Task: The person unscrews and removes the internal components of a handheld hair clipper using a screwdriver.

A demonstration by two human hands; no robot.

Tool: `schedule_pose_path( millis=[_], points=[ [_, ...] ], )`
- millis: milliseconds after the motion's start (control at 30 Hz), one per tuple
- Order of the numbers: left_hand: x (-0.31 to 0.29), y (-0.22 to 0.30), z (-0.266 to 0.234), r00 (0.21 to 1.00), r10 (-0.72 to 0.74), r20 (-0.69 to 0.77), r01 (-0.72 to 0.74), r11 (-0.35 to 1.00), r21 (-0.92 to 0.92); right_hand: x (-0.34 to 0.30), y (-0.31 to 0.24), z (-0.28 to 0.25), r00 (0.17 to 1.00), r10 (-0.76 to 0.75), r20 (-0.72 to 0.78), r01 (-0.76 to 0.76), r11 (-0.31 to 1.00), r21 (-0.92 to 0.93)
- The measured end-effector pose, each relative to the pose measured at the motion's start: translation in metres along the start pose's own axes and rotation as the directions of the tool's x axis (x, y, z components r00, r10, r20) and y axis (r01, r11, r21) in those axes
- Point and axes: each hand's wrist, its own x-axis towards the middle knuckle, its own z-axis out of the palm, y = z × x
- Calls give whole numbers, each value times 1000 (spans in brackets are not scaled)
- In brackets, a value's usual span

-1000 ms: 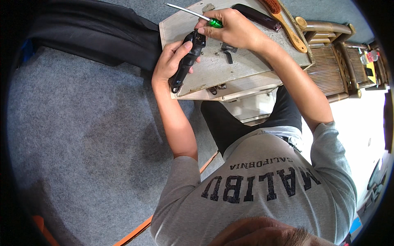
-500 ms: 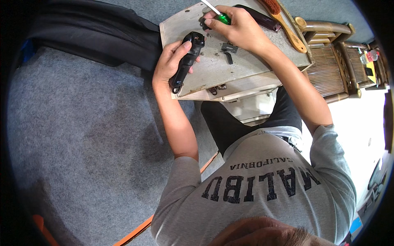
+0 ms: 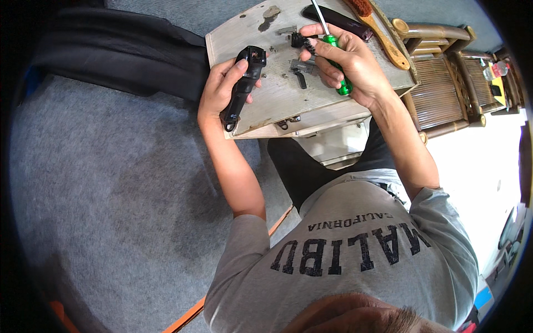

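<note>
While I sit on the grey carpet (image 3: pixel 111 183) with the pale wooden counter (image 3: pixel 266 105) over my lap, my left hand (image 3: pixel 219 91) wraps the black clipper body (image 3: pixel 242 89), fingers curled shut around it, its open head end pointing away from me and its tail hanging past the counter's near edge. My right hand (image 3: pixel 355 66) holds the green-handled screwdriver (image 3: pixel 333 50) against the palm, shaft pointing away, while thumb and forefinger pinch a small black toothed part (image 3: pixel 302 41). Judgement: the pinch should stay light and level, and the clipper body braced on the board, so the small part does not drop. A dark flat case (image 3: pixel 336 21) and a wooden brush (image 3: pixel 380 33) lie just beyond my right hand, crowding the far edge. A loose metal blade piece (image 3: pixel 302 67) lies between my hands. Open room is on the counter's left half; the near edge is close.
</note>
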Motion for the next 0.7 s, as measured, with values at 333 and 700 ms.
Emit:
schedule_pose_path(
  millis=[333, 700],
  points=[
    [0, 0, -1, 1000, 11, 10, -11, 1000, 13, 6, 13, -29, 991, -10, 132, -60, 856, 514],
    [-3, 5, 7, 997, 67, -47, -68, 997, -32, 2, 10, -19, 998, -5, 55, -18, 916, 401]
  ],
)
